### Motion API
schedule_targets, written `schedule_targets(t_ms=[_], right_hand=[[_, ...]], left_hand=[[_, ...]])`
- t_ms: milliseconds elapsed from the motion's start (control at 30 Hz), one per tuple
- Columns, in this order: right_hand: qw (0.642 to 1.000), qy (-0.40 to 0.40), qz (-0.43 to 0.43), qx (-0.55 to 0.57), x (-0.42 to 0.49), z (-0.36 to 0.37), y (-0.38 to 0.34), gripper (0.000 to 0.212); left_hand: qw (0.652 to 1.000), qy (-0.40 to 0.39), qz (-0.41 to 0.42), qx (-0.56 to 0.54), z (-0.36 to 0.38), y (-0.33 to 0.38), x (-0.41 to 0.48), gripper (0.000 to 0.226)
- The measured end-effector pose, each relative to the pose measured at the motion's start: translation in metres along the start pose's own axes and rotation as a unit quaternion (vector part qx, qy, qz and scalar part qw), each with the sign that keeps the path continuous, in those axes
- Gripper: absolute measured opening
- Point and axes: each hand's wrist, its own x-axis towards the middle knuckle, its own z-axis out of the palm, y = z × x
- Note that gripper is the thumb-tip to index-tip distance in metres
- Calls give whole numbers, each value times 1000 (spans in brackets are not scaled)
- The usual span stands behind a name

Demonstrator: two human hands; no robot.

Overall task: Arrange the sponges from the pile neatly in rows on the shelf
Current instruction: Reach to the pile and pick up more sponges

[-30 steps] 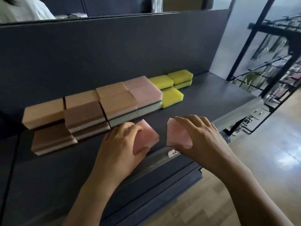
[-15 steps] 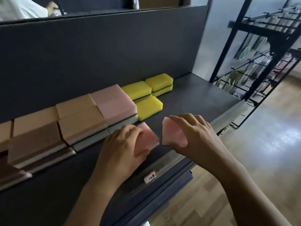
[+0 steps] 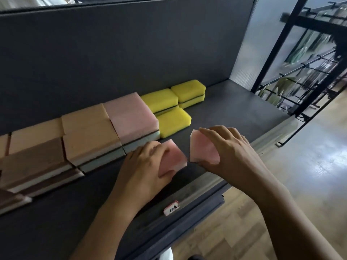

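Nearest, a small white tag (image 3: 171, 208) with a red edge is stuck to the grey rail (image 3: 202, 186) along the front of the shelf (image 3: 234, 109), a flat, matte, dark slab. Just beyond it the left hand (image 3: 144, 169) grasps a pink sponge (image 3: 174, 156), fingers curled over the top and thumb under the near edge. The block is square-cornered and foamy, with a paler layer along its side. The right hand (image 3: 232, 152) grasps a second pink sponge (image 3: 202, 149), fingers draped over its far side. A thin dark layer shows at its lower edge. Both sponges are over the front of the shelf, their corners close but apart. I cannot tell whether either touches the surface. Behind them, stacks line the matte back panel (image 3: 131, 53). At the left are blurred brown sponges (image 3: 35, 162) banded white and dark. Next come orange sponges (image 3: 90, 136) on pale green layers, then a pink stack (image 3: 131, 115). Rightmost are yellow sponges (image 3: 173, 121) with rounded corners, two stacks of two at the back and a single one in front. Farther right stand a black wire rack (image 3: 309, 72) and a glossy floor (image 3: 309, 166).
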Motion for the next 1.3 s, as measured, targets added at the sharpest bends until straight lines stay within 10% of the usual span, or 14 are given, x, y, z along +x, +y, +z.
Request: schedule_targets(t_ms=[833, 1300], right_hand=[[948, -8, -312, 62, -20, 25, -200, 85], [942, -59, -328, 47, -27, 73, -340, 98]], left_hand=[[973, 139, -183, -23, -60, -78, -194, 79], [968, 129, -161, -145, -105, -190, -276, 85]])
